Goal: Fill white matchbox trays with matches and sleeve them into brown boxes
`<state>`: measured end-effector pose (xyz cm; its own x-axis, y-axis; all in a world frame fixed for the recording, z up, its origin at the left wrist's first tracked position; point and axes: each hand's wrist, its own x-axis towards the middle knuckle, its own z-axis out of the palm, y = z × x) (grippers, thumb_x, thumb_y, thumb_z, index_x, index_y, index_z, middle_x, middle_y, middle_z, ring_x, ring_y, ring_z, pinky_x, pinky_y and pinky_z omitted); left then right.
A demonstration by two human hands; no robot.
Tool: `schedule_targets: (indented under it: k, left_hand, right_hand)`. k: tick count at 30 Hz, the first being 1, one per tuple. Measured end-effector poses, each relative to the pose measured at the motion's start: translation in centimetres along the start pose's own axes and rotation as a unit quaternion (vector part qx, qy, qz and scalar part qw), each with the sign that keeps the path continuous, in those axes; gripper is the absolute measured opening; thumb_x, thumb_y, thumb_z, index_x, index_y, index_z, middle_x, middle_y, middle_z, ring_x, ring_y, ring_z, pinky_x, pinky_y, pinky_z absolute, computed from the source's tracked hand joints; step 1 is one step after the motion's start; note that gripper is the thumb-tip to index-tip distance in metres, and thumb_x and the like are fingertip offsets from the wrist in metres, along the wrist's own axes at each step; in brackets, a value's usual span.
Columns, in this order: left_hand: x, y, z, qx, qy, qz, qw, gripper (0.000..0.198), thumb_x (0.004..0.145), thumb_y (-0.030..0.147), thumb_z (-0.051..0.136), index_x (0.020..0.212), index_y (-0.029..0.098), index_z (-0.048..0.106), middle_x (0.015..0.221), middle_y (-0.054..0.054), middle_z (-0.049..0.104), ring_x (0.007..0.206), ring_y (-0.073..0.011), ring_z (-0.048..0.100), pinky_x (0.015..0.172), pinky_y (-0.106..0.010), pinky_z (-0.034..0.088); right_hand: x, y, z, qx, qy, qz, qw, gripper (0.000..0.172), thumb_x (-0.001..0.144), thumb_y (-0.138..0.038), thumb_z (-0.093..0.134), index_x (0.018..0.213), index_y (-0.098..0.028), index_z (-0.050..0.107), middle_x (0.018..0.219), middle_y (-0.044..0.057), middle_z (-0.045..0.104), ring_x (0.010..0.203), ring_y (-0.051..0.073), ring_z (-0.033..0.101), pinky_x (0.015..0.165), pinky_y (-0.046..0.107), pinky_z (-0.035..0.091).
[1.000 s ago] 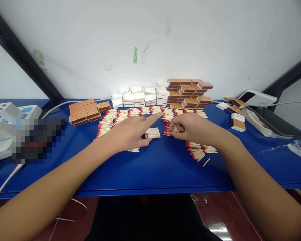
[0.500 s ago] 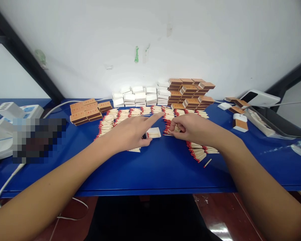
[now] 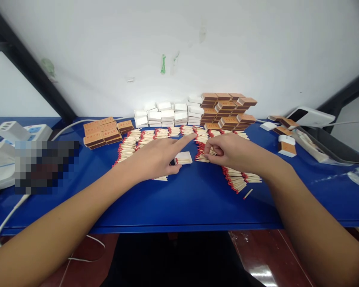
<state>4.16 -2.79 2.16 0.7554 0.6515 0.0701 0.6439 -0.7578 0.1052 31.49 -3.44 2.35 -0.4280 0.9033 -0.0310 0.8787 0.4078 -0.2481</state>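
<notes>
My left hand (image 3: 157,157) steadies a small white matchbox tray (image 3: 185,156) between thumb and curled fingers, its index finger stretched out toward the rows of matches. Some matches lie inside the tray; its left end is hidden by my hand. Over the right-hand pile of red-tipped matches (image 3: 201,149), my right hand (image 3: 227,151) is closed in a pinch, fingertips on the matches at the pile's edge. How many it grips is too small to tell. Another match pile (image 3: 237,184) and a single loose match (image 3: 248,194) lie nearer the table's front.
White trays (image 3: 161,114) and brown matchboxes (image 3: 224,109) are stacked against the wall. More matchboxes (image 3: 103,133) stand at left, near a power strip (image 3: 42,133) with cables. A white earbud case (image 3: 286,146) and a clear-edged black container (image 3: 332,147) sit at right on the blue table (image 3: 179,207).
My right hand has shifted very slightly to the right at the match pile. My left hand and the tray stay in place.
</notes>
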Motion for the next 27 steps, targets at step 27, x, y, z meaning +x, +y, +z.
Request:
schedule_targets:
  k: [27]
  left_hand:
    - [0.1,0.2,0.7,-0.054,0.019,0.013,0.998,0.086,0.099,0.024,0.068,0.175,0.027,0.028,0.13,-0.01,0.077,0.115,-0.0286,0.073,0.088,-0.034,0.054]
  right_hand:
    - [0.8,-2.5,2.9,0.068,0.102,-0.13,0.984,0.018,0.098,-0.03,0.063,0.099,-0.018,0.076,0.071,0.0,0.06,0.064,0.016,0.051,0.066,0.03,0.035]
